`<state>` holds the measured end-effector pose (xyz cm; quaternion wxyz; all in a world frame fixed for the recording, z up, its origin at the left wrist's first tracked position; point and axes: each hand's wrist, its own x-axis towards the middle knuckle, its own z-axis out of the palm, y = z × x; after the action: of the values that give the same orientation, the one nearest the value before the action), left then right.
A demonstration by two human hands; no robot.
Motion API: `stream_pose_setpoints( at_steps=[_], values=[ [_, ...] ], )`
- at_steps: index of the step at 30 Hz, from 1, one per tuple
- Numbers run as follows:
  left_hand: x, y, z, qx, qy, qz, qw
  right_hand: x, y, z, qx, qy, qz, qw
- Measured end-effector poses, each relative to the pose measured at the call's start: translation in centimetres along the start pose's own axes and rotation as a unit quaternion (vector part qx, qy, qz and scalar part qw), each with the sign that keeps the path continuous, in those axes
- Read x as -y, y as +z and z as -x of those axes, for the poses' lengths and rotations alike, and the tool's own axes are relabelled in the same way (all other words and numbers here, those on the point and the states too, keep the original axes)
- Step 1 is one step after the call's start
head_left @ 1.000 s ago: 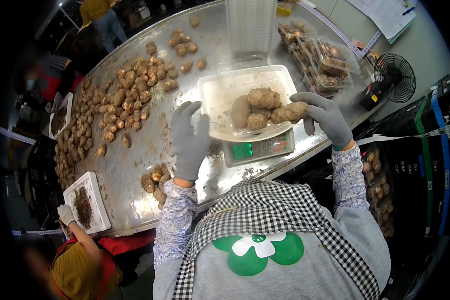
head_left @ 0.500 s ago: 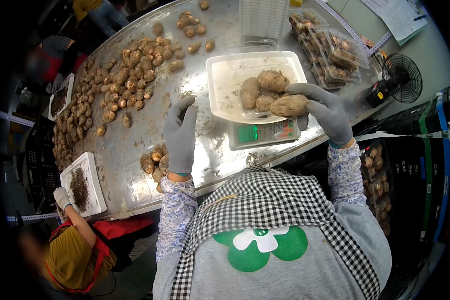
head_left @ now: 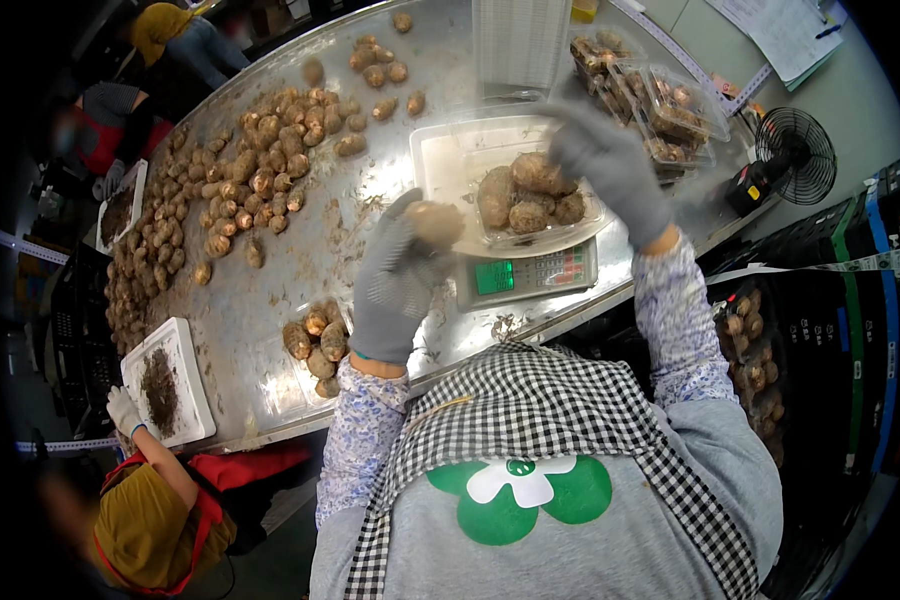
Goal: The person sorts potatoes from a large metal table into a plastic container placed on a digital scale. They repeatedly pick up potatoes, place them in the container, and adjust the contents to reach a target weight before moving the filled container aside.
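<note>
A blurred brown taro (head_left: 436, 224) sits in the fingers of my left hand (head_left: 395, 285), in a grey glove, at the left rim of a white tray (head_left: 440, 165). On the tray, a clear plastic box (head_left: 588, 222) holds several taros (head_left: 542, 174). My right hand (head_left: 610, 165), also gloved, hovers over the box's back right side; motion smears its fingers, so their grip is unclear. Beneath the tray stands a scale (head_left: 545, 275) with a lit green display.
A large heap of taros (head_left: 260, 165) covers the metal table's left half. Another group of taros (head_left: 320, 345) lies near the front edge. Filled clear boxes (head_left: 670, 105) are stacked back right, beside a black fan (head_left: 798, 155). Co-workers stand at the left.
My right hand has moved up and back, off the long taro it held over the box. My left hand, earlier without anything in it, has moved right and now holds a taro.
</note>
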<state>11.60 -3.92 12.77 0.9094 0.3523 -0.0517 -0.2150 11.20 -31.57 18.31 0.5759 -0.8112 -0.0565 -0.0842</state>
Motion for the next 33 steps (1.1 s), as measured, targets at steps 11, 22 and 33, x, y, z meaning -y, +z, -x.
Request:
stream_pose_setpoints(
  at_steps=[11, 22, 33],
  values=[
    [1.2, -4.2, -1.7, -0.061, -0.034, 0.013, 0.997, -10.6, -3.6, -5.8, -0.101, 0.087, -0.222, 0.966],
    [5.0, -1.1, -2.9, -0.064, -0.037, -0.449, 0.89, -10.3, -1.7, 6.6, -0.124, -0.011, -0.02, 0.992],
    [5.3, 0.4, -4.5, -0.039, -0.015, -0.505, 0.862, -9.7, -2.9, 7.3, -0.153, -0.001, 0.05, 0.987]
  ],
)
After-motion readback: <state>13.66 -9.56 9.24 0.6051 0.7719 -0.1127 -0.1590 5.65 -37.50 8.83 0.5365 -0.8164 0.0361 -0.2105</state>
